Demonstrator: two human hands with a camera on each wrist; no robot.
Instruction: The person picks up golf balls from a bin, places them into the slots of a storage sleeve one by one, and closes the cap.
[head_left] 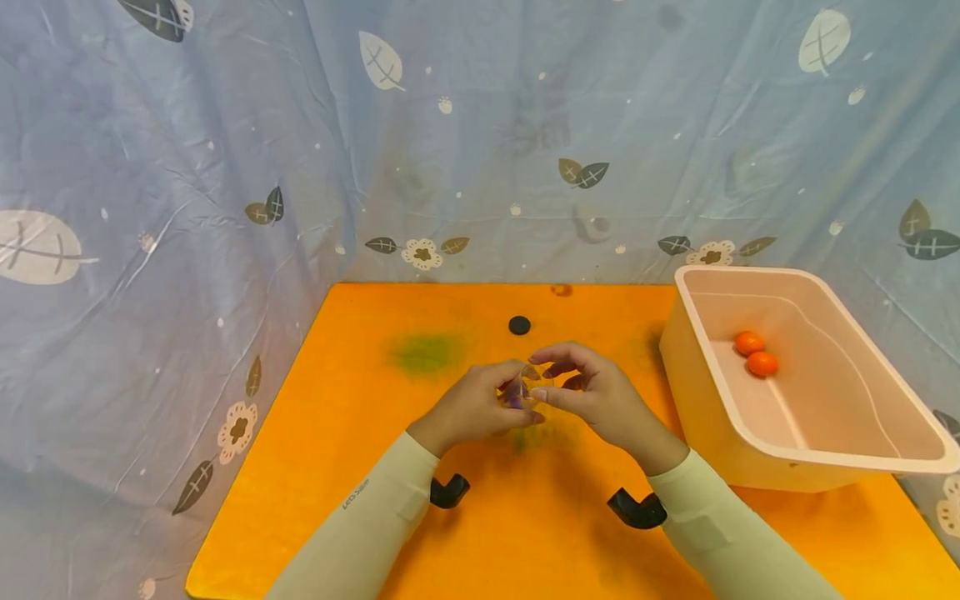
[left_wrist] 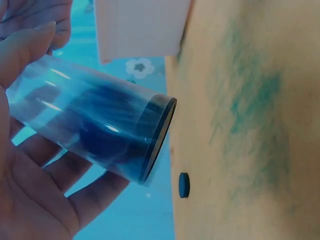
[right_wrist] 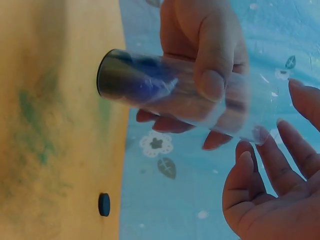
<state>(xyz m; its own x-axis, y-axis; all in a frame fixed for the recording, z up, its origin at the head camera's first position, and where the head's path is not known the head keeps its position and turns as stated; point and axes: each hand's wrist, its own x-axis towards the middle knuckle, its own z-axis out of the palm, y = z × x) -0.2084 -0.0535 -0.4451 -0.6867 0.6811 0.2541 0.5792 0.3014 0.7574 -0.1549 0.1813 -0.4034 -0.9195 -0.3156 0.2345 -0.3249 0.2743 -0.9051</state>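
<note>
My left hand [head_left: 483, 400] grips a clear plastic tube [left_wrist: 75, 105] round its side, thumb on one side and fingers on the other. The tube has a dark-rimmed base, and something dark blue to purple [right_wrist: 150, 82] sits inside at that end. In the right wrist view the base points toward the table side and the clear end toward my right hand [right_wrist: 272, 185]. That hand's fingers are spread and loosely bent, with fingertips right at the tube's clear rim. Beyond both hands, a small black round cap [head_left: 519, 325] lies on the orange table.
A pale pink bin [head_left: 750, 442] stands at the right of the orange table [head_left: 300, 467], with two orange-red round things [head_left: 761, 364] inside. A blue patterned curtain [head_left: 480, 167] hangs behind and at the sides. Green smudges [head_left: 426, 353] mark the tabletop.
</note>
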